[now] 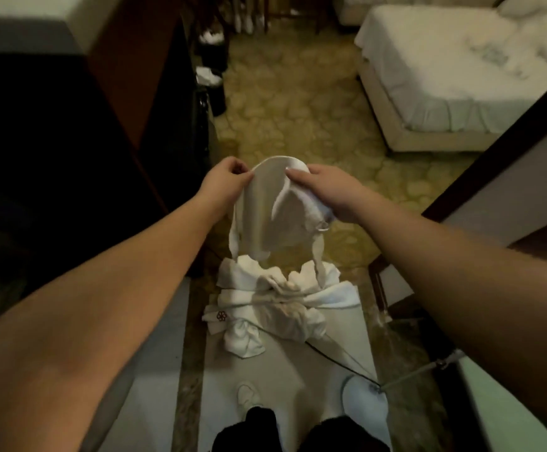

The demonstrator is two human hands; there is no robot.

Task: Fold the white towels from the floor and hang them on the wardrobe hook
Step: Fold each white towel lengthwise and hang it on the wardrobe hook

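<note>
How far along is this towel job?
Early. Nothing looks folded or hung yet. The left hand and right hand hold one white towel up by its top edge. A crumpled pile of towels still lies on the floor.

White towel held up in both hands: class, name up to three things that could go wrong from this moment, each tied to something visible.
1. The left hand only pinches an edge of the held towel; it could slip free.
2. A hanging strip trails into the towel pile on the floor, so lifting may drag other pieces.
3. A dark cable crosses the floor near the pile, a possible trip hazard.
</note>
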